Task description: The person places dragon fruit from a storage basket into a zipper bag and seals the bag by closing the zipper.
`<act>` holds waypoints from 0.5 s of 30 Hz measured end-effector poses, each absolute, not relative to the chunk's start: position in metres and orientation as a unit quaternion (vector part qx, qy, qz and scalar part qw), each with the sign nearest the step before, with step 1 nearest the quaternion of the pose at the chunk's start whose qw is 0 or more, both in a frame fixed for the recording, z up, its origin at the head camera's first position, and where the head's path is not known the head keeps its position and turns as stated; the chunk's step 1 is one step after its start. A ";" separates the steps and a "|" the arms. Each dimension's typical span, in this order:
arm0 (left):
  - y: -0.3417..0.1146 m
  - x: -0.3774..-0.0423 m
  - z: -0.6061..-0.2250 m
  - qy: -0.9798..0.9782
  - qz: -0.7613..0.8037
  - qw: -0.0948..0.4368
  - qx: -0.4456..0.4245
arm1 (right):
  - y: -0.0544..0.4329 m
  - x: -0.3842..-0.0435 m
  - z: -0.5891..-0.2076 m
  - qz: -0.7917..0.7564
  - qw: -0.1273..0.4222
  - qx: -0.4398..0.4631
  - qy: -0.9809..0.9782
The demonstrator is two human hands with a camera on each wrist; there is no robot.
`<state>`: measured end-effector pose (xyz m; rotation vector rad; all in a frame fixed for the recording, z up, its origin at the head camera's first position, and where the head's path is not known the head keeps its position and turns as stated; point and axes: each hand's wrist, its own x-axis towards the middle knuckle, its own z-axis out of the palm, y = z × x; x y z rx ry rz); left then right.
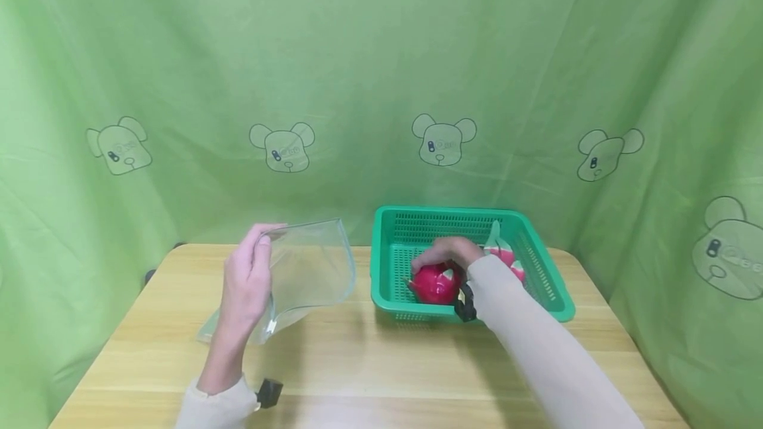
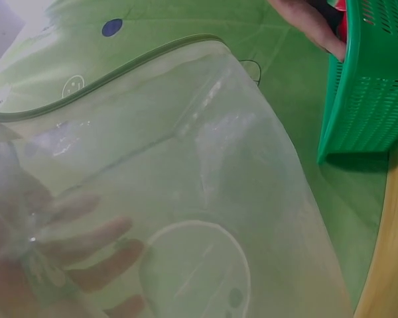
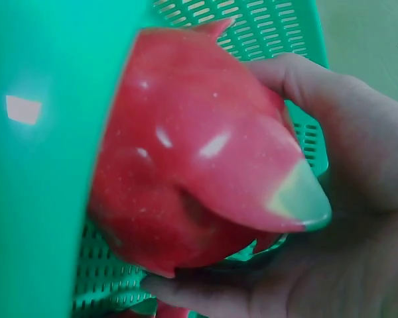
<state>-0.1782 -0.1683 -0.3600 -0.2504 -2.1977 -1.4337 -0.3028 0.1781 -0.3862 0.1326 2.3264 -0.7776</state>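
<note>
My left hand grips a clear plastic bag by its edge, above the left part of the table. In the left wrist view, fingers show blurred through the bag, whose rim curves along the top. Inside the green basket, my right hand holds a red dragon fruit near the front wall. The right wrist view shows the thumb and fingers curled around the fruit, which has a green-tipped scale. Another dragon fruit lies farther right in the basket, partly hidden by my right wrist.
The basket stands at the back right of the wooden table. A green curtain printed with animal heads hangs close behind and along both sides. The basket's raised walls surround my right hand.
</note>
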 end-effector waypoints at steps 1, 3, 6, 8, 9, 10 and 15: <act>-0.169 -0.178 -0.360 -0.807 -0.527 0.251 -0.091 | 0.178 -0.303 -0.387 -0.301 0.336 0.052 0.891; -0.169 -0.178 -0.360 -0.807 -0.526 0.252 -0.089 | 0.178 -0.302 -0.387 -0.308 0.334 0.054 0.889; -0.170 -0.178 -0.360 -0.808 -0.525 0.254 -0.086 | 0.179 -0.301 -0.388 -0.315 0.329 0.052 0.889; -0.170 -0.178 -0.360 -0.808 -0.524 0.255 -0.085 | 0.180 -0.301 -0.388 -0.320 0.323 0.050 0.889; -0.170 -0.178 -0.360 -0.808 -0.524 0.255 -0.085 | 0.181 -0.301 -0.389 -0.322 0.320 0.050 0.889; -0.170 -0.178 -0.361 -0.808 -0.524 0.254 -0.086 | 0.182 -0.302 -0.389 -0.322 0.316 0.048 0.891; -0.170 -0.178 -0.361 -0.808 -0.525 0.251 -0.088 | 0.189 -0.304 -0.390 -0.330 0.295 0.040 0.896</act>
